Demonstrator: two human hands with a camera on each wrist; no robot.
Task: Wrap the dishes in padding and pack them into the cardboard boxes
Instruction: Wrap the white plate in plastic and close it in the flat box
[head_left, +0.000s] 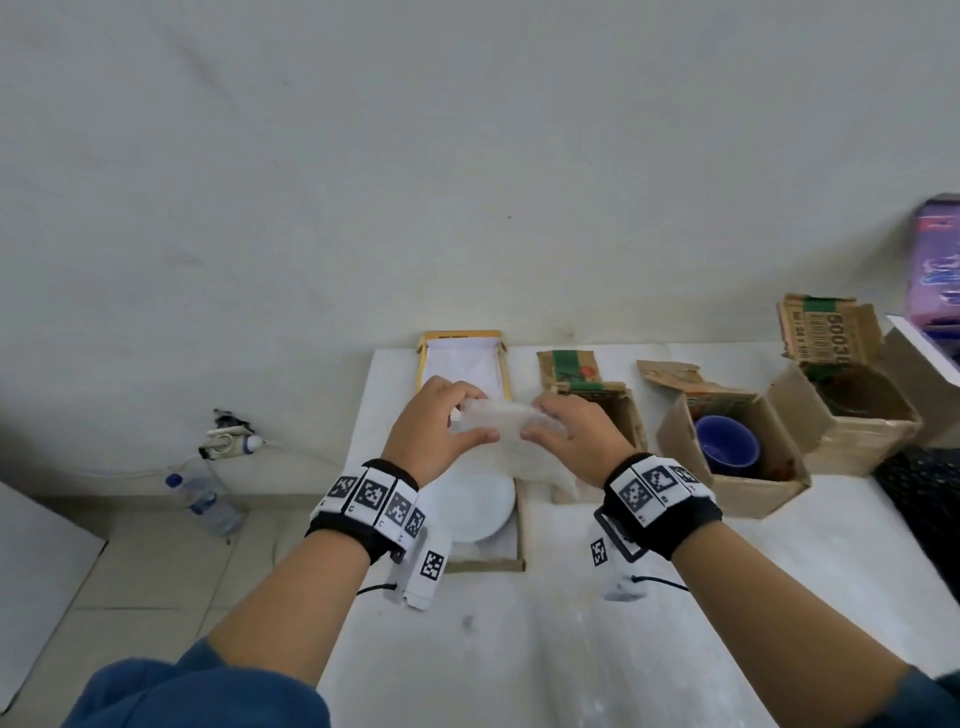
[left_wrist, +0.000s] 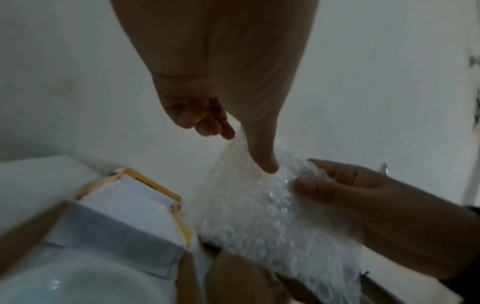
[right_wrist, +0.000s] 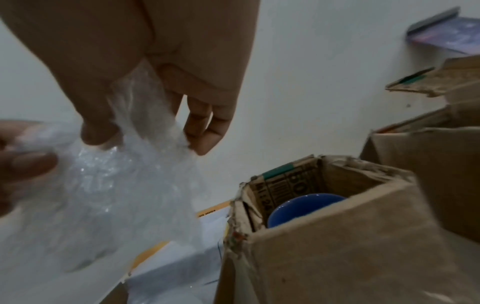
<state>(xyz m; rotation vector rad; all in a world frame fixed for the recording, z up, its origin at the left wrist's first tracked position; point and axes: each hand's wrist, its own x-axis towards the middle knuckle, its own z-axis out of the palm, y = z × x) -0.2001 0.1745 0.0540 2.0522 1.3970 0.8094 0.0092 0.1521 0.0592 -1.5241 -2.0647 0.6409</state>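
A clear sheet of bubble wrap (head_left: 514, 434) hangs in the air between my hands, over the near end of a flat yellow-edged box (head_left: 506, 551). My left hand (head_left: 475, 418) pinches its left top edge between thumb and fingers, and my right hand (head_left: 537, 421) pinches the right top edge. A bare white plate (head_left: 480, 506) lies in that flat box below the sheet. In the left wrist view my thumb (left_wrist: 262, 156) presses on the bubble wrap (left_wrist: 259, 209). The right wrist view shows the bubble wrap (right_wrist: 116, 185) bunched in my right hand (right_wrist: 145, 142).
Three open cardboard boxes stand in a row to the right: one (head_left: 618, 410) partly behind my right hand, one holding a blue bowl (head_left: 727, 449), one (head_left: 862, 441) with a dark glass dish. A purple package (head_left: 935, 265) sits far right. A water bottle (head_left: 205, 501) lies on the floor.
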